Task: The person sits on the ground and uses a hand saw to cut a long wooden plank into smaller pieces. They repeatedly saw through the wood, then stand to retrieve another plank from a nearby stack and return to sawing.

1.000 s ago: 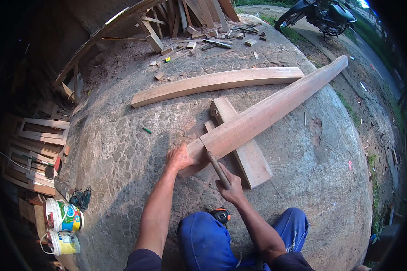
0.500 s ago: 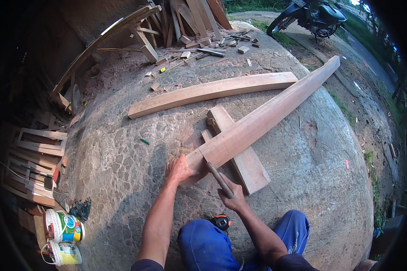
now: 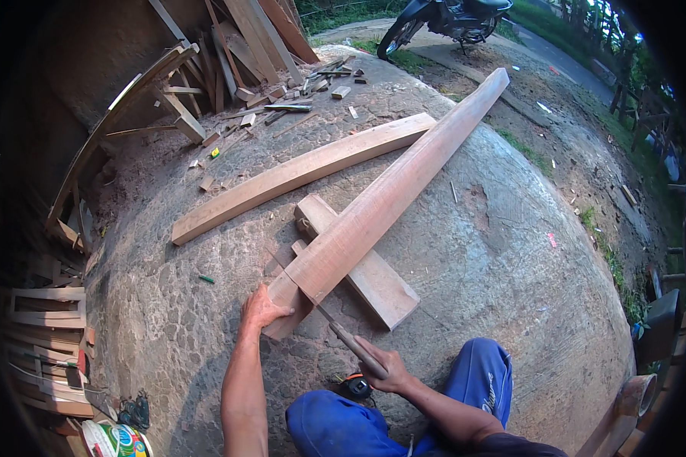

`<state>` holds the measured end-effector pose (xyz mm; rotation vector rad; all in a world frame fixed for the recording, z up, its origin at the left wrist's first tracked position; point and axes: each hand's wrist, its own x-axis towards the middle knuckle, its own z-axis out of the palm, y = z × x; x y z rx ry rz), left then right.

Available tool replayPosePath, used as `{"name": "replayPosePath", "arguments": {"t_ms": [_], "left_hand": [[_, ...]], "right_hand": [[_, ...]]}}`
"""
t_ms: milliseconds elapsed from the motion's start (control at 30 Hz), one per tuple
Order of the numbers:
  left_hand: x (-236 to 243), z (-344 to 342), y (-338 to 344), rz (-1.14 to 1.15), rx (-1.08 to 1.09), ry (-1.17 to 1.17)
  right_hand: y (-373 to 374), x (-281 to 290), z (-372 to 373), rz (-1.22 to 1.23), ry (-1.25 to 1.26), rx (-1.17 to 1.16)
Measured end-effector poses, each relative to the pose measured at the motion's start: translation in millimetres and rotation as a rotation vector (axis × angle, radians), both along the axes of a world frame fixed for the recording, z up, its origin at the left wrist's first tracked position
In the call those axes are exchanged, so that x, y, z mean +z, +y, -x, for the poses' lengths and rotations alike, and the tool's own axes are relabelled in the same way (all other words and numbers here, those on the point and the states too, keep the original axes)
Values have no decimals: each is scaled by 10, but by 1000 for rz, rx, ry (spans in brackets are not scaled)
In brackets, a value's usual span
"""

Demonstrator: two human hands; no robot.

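A long wooden beam (image 3: 392,198) slants away to the far right, its near end propped on a shorter wood block (image 3: 381,288). My left hand (image 3: 262,308) grips that near end, thumb on the side and fingers over the edge. My right hand (image 3: 386,368) is closed round the wooden handle of a handsaw (image 3: 352,346). The thin blade sits in a cut across the beam just beyond my left hand, its tip showing past the far edge. Much of the blade is hidden in the wood.
A second beam (image 3: 297,174) lies beyond, partly behind the first. Near my knees rests a tape measure (image 3: 357,386). A green marker-like stick (image 3: 206,279) lies on the concrete floor (image 3: 503,305). Offcuts (image 3: 282,95), wooden frames (image 3: 49,308) and a motorcycle (image 3: 457,27) stand farther off.
My right hand has drawn the saw back toward me, so more blade shows between handle and beam. My left hand stays on the beam end. The whole view has swung to the right.
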<state>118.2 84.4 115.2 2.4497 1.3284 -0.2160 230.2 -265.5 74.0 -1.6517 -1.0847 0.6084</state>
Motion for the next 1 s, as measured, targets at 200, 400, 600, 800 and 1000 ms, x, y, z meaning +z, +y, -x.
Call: {"name": "replayPosePath", "arguments": {"t_ms": [200,400,600,800,1000], "left_hand": [[58,28,-114,13,46,31],[-77,19,226,196,51,-92],[121,-41,-306,-88,104,27],[33,26,111,99,17,-98],[-123,70,167,126,33,-87]], "right_hand": [[739,-244,-50,70,45,45],[-1575,332,197,12,53,32],[1121,-61,-121,-12,50,-17],[-595,-70,93,28,-33,-7],[-1168,283,131,-34,-10,9]]}}
